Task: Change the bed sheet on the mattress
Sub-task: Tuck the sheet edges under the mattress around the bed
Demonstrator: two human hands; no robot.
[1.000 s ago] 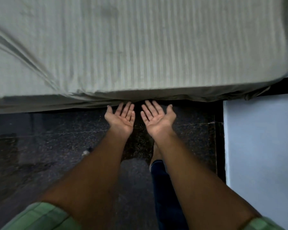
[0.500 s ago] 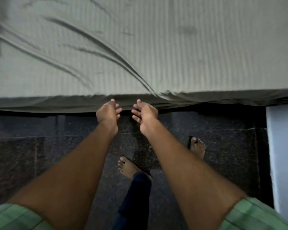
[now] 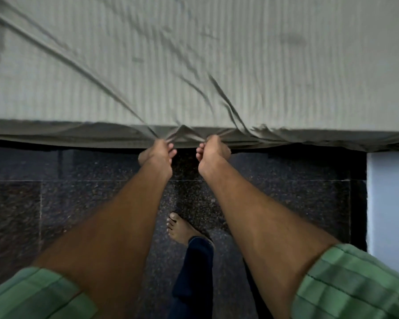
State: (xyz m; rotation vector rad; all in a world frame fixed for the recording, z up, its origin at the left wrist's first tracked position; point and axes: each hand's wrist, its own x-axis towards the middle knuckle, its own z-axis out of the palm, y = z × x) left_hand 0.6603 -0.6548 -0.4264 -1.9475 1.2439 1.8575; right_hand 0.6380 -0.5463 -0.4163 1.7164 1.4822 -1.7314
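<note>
Dark speckled floor tiles (image 3: 78,203) run beneath the near edge of a mattress covered by a grey-green striped bed sheet (image 3: 240,65). A person's left hand (image 3: 158,155) and right hand (image 3: 213,153), close together at that edge, each pinch a bunch of the sheet's hem (taut creases fan away from both grips). One bare foot (image 3: 182,230) stands below the hands.
</note>
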